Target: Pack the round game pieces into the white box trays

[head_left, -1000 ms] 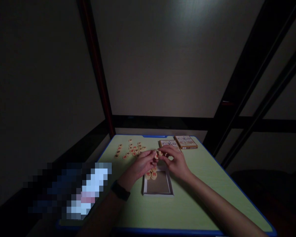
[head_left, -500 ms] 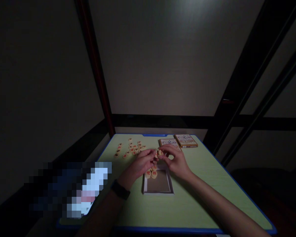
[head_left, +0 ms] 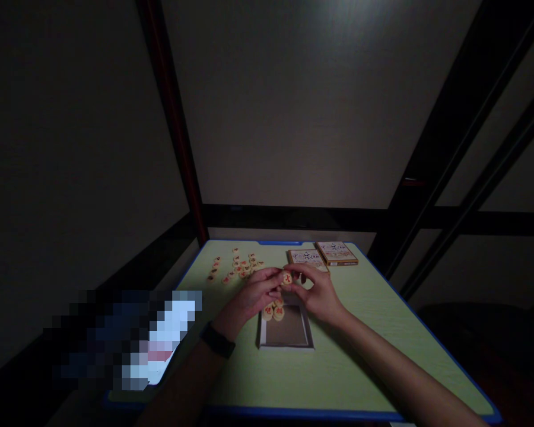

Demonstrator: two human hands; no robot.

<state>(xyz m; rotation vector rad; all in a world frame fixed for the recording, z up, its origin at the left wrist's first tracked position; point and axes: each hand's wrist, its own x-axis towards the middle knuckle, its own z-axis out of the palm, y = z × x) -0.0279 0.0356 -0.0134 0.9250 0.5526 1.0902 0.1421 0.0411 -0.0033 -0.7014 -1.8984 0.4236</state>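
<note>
Above a shallow open box tray [head_left: 309,326], my two hands meet around a round xiangqi piece [head_left: 287,279] with a red character facing me. My left hand [head_left: 260,290] is closed, its fingertips on the left side of that piece. From the right, my right hand [head_left: 314,289] pinches the same piece between thumb and fingers. A second small pale shape shows behind the right fingers, too dim to name surely. Several red-marked pieces [head_left: 273,312] lie in the tray's left part, partly covered by my left hand.
Loose xiangqi pieces [head_left: 242,267] are scattered over the far left of the green table [head_left: 356,379]. Two printed boxes [head_left: 337,253] lie at the far right. A blurred-out bright screen [head_left: 169,335] is at the left edge.
The piece between my hands has turned so that its red character faces me; before, two pieces showed at the fingertips. The hands have barely shifted.
</note>
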